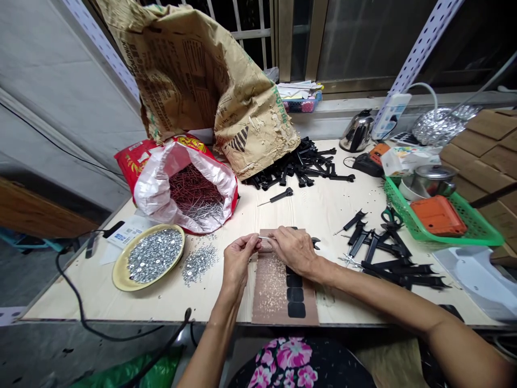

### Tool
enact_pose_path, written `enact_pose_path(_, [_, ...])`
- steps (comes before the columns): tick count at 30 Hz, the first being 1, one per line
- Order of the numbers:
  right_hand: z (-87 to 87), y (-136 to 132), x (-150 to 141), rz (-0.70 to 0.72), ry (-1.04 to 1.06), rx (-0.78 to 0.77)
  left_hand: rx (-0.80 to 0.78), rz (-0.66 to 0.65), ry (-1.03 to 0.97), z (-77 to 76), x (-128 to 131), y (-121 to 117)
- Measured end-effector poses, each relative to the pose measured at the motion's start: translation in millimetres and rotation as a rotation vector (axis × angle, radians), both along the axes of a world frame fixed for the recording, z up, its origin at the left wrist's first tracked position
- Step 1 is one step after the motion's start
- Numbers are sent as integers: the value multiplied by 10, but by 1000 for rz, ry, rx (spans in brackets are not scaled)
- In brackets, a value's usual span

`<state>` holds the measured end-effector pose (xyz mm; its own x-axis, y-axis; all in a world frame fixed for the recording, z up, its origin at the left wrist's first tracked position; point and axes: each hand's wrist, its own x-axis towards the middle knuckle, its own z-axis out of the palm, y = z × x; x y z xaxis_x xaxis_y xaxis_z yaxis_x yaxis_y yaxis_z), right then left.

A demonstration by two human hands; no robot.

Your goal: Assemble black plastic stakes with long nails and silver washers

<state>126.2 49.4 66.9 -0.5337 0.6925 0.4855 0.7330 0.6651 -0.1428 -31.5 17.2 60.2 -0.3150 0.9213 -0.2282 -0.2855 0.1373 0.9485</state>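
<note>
Over a brown cardboard sheet [272,307], both hands work close together. My right hand [297,250] is closed over a black plastic part, and the part's forked end [315,243] juts out at the right. Between the hands shows a thin metal rod [264,237]. At its left end, my left hand [240,257] pinches with thumb and fingertips; whether a small piece sits there too is hidden. Dark rounded pads [296,295] run in a column on the sheet, beside a patch of pale specks.
Left stand a yellow plate [117,275] of metal washers, loose small pieces [199,263], and a red-white bag [149,188] of rods. Black parts lie piled under a paper sack [258,118]; others with rods [379,248] lie right, near a green basket [480,235].
</note>
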Motion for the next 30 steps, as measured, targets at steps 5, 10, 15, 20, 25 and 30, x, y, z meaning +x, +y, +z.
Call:
enact_pose_path(5, [-50,7,11,26,-50,34,-36,-11,-30,-5,8,-8])
enact_pose_path(10, [-75,8,19,43,-10,-40,-41,-40,-32,-32,5,-16])
enact_pose_path(15, [-36,-33,83,74,12,-172,-50,-94,57,-34,25,-36])
enact_pose_path(20, [-44,-51,260,159,179,-428,-89,-193,119,-14,94,-67])
enact_pose_path(25, [-106,-3,658,218,303,-542,-155,-330,178,-44,245,-99])
enact_pose_path(30, [-189,160,986,70,207,-467,-140,-266,312,-106,325,-119])
